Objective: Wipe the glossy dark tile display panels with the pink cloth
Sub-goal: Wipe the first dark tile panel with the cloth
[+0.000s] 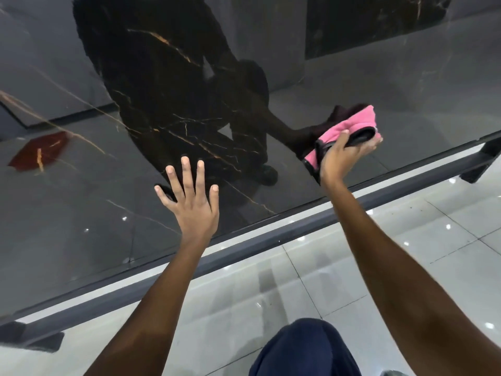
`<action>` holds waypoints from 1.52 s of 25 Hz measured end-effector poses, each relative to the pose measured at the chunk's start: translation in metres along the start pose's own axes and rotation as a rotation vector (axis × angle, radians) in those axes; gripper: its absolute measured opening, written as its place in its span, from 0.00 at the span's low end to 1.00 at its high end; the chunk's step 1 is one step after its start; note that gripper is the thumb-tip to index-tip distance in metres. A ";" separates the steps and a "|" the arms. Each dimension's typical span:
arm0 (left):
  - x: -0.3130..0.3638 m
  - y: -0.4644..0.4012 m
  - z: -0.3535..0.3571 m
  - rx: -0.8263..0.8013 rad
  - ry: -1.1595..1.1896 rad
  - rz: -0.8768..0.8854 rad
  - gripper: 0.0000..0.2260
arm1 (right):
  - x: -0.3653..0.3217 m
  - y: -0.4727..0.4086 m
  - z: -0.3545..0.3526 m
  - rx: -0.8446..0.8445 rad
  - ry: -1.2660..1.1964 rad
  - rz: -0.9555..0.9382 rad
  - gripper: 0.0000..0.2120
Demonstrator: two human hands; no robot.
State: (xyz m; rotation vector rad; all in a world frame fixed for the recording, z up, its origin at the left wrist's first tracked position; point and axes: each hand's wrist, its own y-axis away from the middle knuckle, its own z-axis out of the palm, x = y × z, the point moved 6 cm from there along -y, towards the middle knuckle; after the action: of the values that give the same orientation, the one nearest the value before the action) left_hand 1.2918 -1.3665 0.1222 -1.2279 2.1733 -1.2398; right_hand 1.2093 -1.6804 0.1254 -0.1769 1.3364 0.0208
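A glossy black marble-look tile display panel with thin gold veins [113, 172] fills the upper and left part of the frame, its lower edge running diagonally from lower left to the right side above a dark grey metal frame rail [271, 241]. The left hand [191, 203] lies near the middle of the frame with fingers straight and spread; its fingertips meet their own reflection on the panel, so it seems to press flat there, probably to brace the person leaning in and keep the panel from rocking under the wiping.

At the right of the frame the right hand [345, 156] has its grip clamped on the folded pink microfibre cloth with a dark trim [349, 126], thumb on one side and fingers curled round a dark fold. The cloth is bunched into a pad, likely so that a thick, clean face meets the surface; it sits against the panel near its lower right edge, touching its own reflection.

The gloss mirrors the crouching person, which likely makes smears easy to spot. Below, in the lower right, are pale glossy floor tiles [339, 280] and a knee in dark blue trousers [306, 348].
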 end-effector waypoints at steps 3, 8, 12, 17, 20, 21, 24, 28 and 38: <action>0.018 -0.026 -0.026 0.039 0.153 -0.040 0.22 | -0.037 0.099 0.042 -0.410 0.153 -0.436 0.36; 0.038 -0.151 -0.104 0.244 0.192 0.019 0.26 | -0.144 0.054 0.038 -0.549 0.175 -0.660 0.33; 0.031 -0.188 -0.127 0.276 0.108 -0.126 0.29 | -0.219 -0.028 0.022 -0.059 0.065 -0.388 0.27; 0.017 -0.184 -0.116 0.218 0.078 -0.074 0.29 | -0.183 0.131 0.085 -0.648 0.581 -1.597 0.32; 0.012 -0.183 -0.114 0.244 -0.005 -0.039 0.28 | -0.248 0.051 0.075 -0.516 0.602 -1.565 0.30; 0.011 -0.182 -0.112 0.243 -0.029 -0.027 0.28 | -0.272 0.003 0.067 -0.441 0.559 -1.258 0.32; 0.010 -0.180 -0.108 0.253 -0.063 0.012 0.28 | -0.287 -0.046 0.047 -0.234 0.330 -0.567 0.36; 0.012 -0.182 -0.111 0.250 -0.054 0.024 0.28 | -0.234 0.103 0.091 -0.597 0.578 -1.278 0.36; 0.087 -0.298 -0.198 0.365 0.145 0.103 0.26 | -0.356 0.017 0.075 -0.295 0.493 -0.792 0.42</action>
State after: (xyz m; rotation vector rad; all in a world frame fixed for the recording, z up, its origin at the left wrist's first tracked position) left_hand 1.2660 -1.4067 0.4876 -0.8908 1.9575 -1.6333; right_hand 1.1962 -1.6222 0.4842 -1.0023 1.6643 -0.5253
